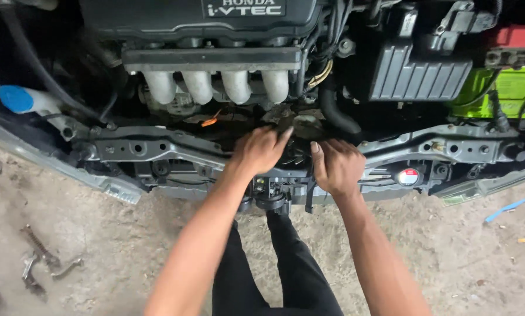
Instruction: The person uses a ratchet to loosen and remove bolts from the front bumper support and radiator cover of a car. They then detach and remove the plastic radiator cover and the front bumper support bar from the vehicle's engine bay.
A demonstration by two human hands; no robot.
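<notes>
**Both hands at the middle of the front crossmember**

Your forearms come up from the bottom edge, nearest the lens, over your black trousers (277,275) and the sandy ground (450,246). Take the grey front crossmember (157,149) as your landmark: it runs side to side across the open engine bay, and everything else sits around it.

Behind the crossmember lies the engine, with its dark top cover (157,17) and four pale intake runners (218,85) curving down toward the bar. Behind its right end stand a ribbed black box (417,73) and a green battery (511,88) with a red cap. Behind its left end is a white reservoir neck with a blue cap (15,98).

Your left hand (261,149) rests on the crossmember's middle, fingers loosely curled and pointing into the dark gap behind it; whether it grips anything there you cannot tell. Your right hand (337,167) sits just beside it on the same bar, fingers folded down over the front edge, thumb up, with what it has hold of hidden. A black latch part (271,199) hangs just below the crossmember between your wrists.

An orange clip (209,122) lies just behind the bar, left of your hands. Rusty tools (43,260) lie on the ground well in front of the bar's left end, and a blue strip (511,208) in front of its right end.
</notes>
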